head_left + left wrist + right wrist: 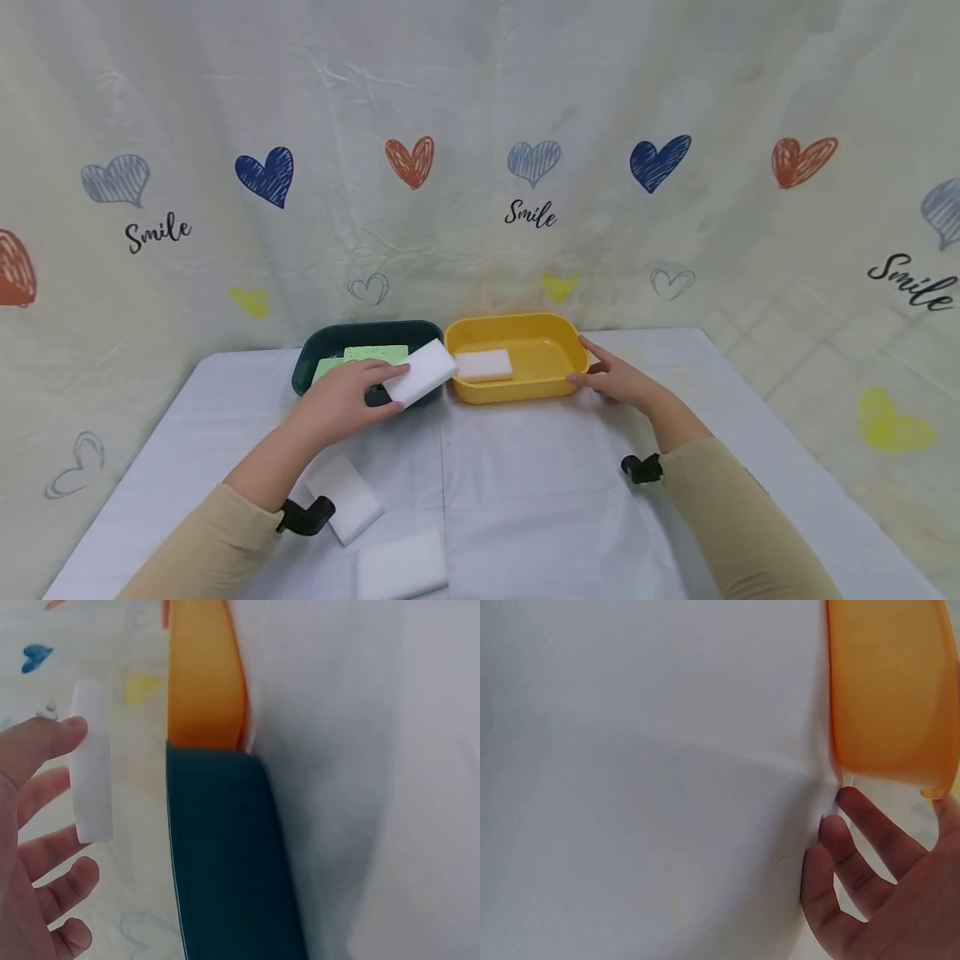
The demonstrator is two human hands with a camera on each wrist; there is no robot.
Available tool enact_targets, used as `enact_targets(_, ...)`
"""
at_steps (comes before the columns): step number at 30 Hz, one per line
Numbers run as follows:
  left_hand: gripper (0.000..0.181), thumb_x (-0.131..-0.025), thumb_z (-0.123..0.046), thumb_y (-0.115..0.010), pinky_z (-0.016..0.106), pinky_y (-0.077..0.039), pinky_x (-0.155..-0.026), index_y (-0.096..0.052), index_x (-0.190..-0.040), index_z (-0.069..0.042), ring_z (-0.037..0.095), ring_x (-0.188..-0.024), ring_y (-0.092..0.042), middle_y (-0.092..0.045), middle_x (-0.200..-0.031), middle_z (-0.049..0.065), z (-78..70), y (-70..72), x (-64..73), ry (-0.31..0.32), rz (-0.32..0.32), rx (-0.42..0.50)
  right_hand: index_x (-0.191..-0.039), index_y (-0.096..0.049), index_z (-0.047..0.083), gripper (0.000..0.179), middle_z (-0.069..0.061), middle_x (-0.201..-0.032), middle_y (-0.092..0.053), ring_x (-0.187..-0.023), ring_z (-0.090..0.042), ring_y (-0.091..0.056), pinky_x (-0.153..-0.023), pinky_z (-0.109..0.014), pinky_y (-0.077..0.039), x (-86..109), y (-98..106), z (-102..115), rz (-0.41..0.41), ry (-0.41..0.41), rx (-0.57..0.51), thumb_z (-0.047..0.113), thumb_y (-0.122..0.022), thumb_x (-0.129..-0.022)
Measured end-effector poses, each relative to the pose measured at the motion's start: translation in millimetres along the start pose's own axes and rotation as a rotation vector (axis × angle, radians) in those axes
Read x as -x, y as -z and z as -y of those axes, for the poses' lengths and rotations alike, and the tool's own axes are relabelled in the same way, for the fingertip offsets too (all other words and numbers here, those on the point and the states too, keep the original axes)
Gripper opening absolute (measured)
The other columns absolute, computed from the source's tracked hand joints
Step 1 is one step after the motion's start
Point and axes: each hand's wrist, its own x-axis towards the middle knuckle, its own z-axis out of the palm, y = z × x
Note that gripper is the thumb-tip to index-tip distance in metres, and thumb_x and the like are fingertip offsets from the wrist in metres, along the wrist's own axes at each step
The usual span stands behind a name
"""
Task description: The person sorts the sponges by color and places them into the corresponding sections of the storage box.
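My left hand (339,402) pinches a white sponge block (422,373) between thumb and fingers, tilted above the right end of the dark green basin (306,367). In the left wrist view the white block (93,761) shows edge-on, held above the rims. Light green sponges (378,354) lie in the green basin, partly hidden behind the left hand. Beside it stands a yellow basin (551,389) with another white sponge block (483,365) at its left end. My right hand (618,382) rests at the yellow basin's right end, fingers spread and the thumb at its rim (934,793).
Two more white sponge blocks, one by the left wrist (345,500) and one at the near edge of view (402,567), lie on the white-covered table (540,500). A curtain with printed hearts (465,250) hangs directly behind the basins.
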Motion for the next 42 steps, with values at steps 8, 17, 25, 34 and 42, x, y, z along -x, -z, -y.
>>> enact_targets(8, 0.059, -0.088, -0.054, -0.069, 0.049, -0.045, -0.104, -0.053, -0.143, -0.041, 0.024, -0.128, -0.049, -0.055, -0.141, -0.002, -38.7, -16.2, -50.9, -0.042, 0.048, 0.024, -0.159, -0.006, 0.041, 0.102, -0.022, -0.14, -0.046, -0.102, -0.032, -0.053, -0.088, -0.04, -0.053, -0.8, 5.9, -1.5, -0.004, 0.011, -0.006, 0.065, -0.069, -0.082)
enact_targets(17, 0.058, -0.086, -0.052, -0.073, 0.039, -0.047, -0.095, -0.054, -0.14, -0.044, 0.018, -0.112, -0.052, -0.058, -0.138, -0.009, -69.3, -30.3, -103.4, -0.058, 0.087, 0.061, -0.159, -0.008, 0.042, 0.104, -0.02, -0.139, -0.048, -0.103, -0.031, -0.053, -0.089, -0.04, -0.052, -3.6, 4.8, -0.6, -0.003, 0.009, -0.019, 0.067, -0.07, -0.079)
enact_targets(25, 0.06, -0.086, -0.055, -0.071, 0.044, -0.04, -0.108, -0.05, -0.142, -0.049, 0.019, -0.127, -0.048, -0.052, -0.145, -0.01, -87.2, -45.8, -142.9, -0.022, 0.163, 0.084, -0.159, -0.007, 0.041, 0.104, -0.021, -0.139, -0.048, -0.097, -0.029, -0.054, -0.083, -0.035, -0.053, -4.7, 6.1, -2.3, 0.003, 0.015, -0.011, 0.067, -0.07, -0.08)
enact_targets(34, 0.059, -0.087, -0.048, -0.074, 0.045, -0.038, -0.11, -0.052, -0.141, -0.046, 0.022, -0.128, -0.048, -0.053, -0.145, -0.003, -98.3, -66.7, -168.4, -0.012, 0.237, 0.169, -0.158, -0.009, 0.043, 0.106, -0.02, -0.136, -0.05, -0.099, -0.03, -0.054, -0.084, -0.036, -0.052, -3.8, 4.2, -4.7, 0.01, -0.003, -0.034, 0.068, -0.072, -0.077)
enact_targets(42, 0.054, -0.088, -0.047, -0.073, 0.046, -0.035, -0.112, -0.053, -0.138, -0.051, 0.024, -0.13, -0.047, -0.054, -0.144, -0.004, -106.5, -85.1, -183.1, 0.0, 0.299, 0.139, -0.159, -0.008, 0.042, 0.106, -0.02, -0.137, -0.05, -0.097, -0.029, -0.055, -0.081, -0.035, -0.052, -4.0, 4.5, -6.2, 0.019, 0.041, -0.043, 0.069, -0.07, -0.078)
